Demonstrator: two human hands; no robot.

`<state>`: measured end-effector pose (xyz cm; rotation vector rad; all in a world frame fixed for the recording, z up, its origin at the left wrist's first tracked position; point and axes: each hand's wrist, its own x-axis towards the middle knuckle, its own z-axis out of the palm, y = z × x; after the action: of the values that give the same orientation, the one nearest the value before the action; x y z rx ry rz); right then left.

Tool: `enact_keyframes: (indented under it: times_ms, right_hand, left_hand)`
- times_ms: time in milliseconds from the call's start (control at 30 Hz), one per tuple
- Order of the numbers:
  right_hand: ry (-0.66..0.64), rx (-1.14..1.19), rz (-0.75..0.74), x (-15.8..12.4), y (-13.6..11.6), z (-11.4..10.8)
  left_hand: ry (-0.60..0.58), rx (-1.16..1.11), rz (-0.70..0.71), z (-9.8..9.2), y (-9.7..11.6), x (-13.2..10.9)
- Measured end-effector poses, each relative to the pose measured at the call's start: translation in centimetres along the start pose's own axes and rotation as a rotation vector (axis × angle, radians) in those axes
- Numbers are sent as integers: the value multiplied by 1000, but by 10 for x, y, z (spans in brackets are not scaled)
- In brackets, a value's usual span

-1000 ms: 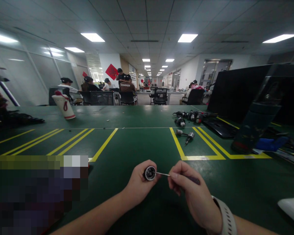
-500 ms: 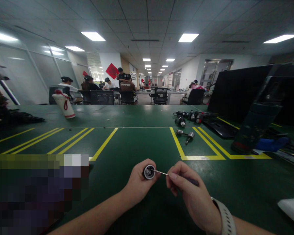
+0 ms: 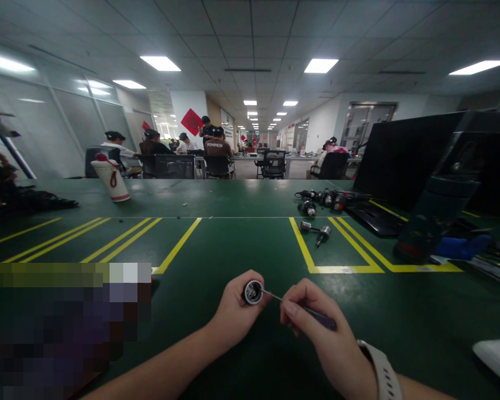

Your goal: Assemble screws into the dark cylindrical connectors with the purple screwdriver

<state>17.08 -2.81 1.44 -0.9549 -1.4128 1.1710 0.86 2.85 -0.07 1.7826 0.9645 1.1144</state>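
Note:
My left hand (image 3: 238, 311) is wrapped round a dark cylindrical part (image 3: 253, 292) with a silver rim, its open end facing me. Small metal pieces show inside that end. Between the thumb and fingers of my right hand (image 3: 316, 322) is a thin screwdriver (image 3: 323, 318) with a dark handle. Its metal shaft points left, and the tip meets the rim or the inside of the part; I cannot tell exactly which. Both hands are above the green table (image 3: 233, 244). Beyond them lie metal gear-like parts (image 3: 323, 234) inside a yellow tape outline.
More dark metal parts (image 3: 310, 208) lie farther back on the right. A dark bottle (image 3: 437, 216) stands before a black monitor (image 3: 404, 150). A white cup (image 3: 112, 180) is at the far left. A white object (image 3: 498, 358) sits at the right edge. People sit at desks behind.
My right hand has shifted slightly left and turned a little, and the screwdriver's handle shows more. My left hand keeps the part in nearly the same place.

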Motion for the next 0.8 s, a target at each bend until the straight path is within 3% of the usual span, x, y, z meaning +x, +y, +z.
enact_keyframes:
  times_ms: [167,333,433,800]
  right_hand:
    - [20,146,50,4,2,-1]
    - [22,-283,-77,-6,-4,2]
    - [21,-343,-72,-8,-7,3]
    - [73,278,205,7,-5,1]
  left_hand:
    - [-23,13,2,-1,1,-1]
    - [47,300,60,1,-2,-1]
    - [48,400,106,1,-3,-2]
    - [-31,282,116,0,3,-3]
